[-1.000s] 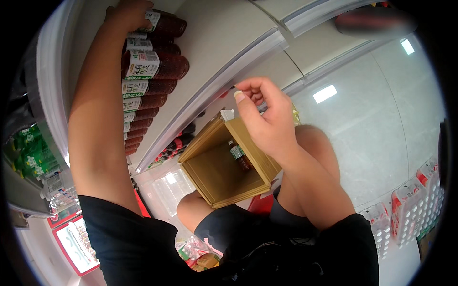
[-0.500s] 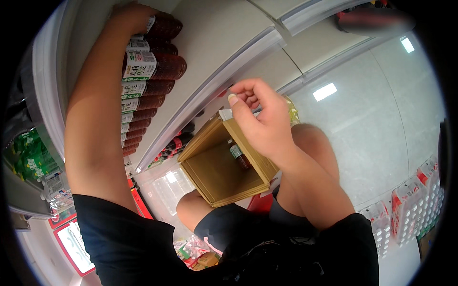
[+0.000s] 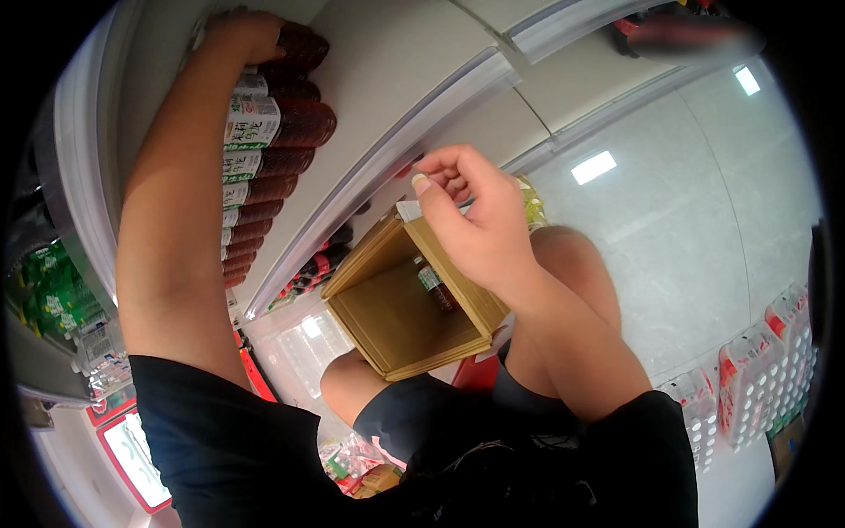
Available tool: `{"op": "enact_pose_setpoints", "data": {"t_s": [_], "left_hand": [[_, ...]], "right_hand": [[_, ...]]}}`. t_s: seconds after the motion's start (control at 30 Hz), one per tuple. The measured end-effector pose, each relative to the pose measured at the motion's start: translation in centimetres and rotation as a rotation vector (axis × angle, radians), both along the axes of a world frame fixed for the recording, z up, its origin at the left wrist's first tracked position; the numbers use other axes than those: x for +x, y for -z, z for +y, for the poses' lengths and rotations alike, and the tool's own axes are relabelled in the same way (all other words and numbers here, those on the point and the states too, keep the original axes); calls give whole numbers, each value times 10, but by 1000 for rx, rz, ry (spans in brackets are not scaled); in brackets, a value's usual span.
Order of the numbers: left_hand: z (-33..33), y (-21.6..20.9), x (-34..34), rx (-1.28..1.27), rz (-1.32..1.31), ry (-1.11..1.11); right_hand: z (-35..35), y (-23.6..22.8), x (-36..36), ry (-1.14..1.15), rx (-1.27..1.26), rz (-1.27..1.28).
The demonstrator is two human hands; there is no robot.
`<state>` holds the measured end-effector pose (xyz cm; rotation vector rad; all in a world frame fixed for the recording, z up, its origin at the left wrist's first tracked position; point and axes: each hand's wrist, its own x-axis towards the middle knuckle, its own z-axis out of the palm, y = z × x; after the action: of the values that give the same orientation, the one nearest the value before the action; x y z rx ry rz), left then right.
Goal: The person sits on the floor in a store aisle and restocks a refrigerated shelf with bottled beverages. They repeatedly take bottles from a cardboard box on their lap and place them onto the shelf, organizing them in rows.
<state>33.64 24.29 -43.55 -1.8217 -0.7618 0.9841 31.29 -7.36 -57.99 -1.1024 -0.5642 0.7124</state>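
Observation:
On the shelf at the upper left, my left hand (image 3: pixel 249 37) is closed around the last dark reddish-brown drink bottle (image 3: pixel 304 48) of a row. The fingers' far side is hidden behind that bottle. More bottles (image 3: pixel 304 123) of the same kind, with white and green labels, lie along the row beside my left forearm. My right hand (image 3: pixel 480 211) hangs over the rim of a cardboard box (image 3: pixel 365 330), fingers curled and thumb near the index finger, with nothing visible in it. A single labelled bottle (image 3: pixel 434 283) rests inside the box.
The box stands between my knees, against the shelf's pale front edge (image 3: pixel 387 176). Dark bottles with red labels (image 3: pixel 317 264) fill a lower shelf. Shrink-wrapped packs (image 3: pixel 753 378) stand on the tiled floor (image 3: pixel 669 229) at the right. Green packages (image 3: pixel 57 286) sit at the far left.
My left hand has shifted over the end bottle, covering its label, which showed before. The right hand keeps its curled pose above the box. The whole view has moved slightly.

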Motion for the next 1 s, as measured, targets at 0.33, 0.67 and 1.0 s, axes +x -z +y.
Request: {"op": "enact_pose_setpoints", "data": {"t_s": [0.33,0.67,1.0], "left_hand": [[-15,13,-4,52,-147,155],[-155,16,-82,-333,-805,790],[-257,144,-365,-827,-1150,48]], "right_hand": [[2,-3,1,-36,-27,-22],[4,-9,1,-111,-119,49],[20,15,-17,-34,-165,-102]]}}
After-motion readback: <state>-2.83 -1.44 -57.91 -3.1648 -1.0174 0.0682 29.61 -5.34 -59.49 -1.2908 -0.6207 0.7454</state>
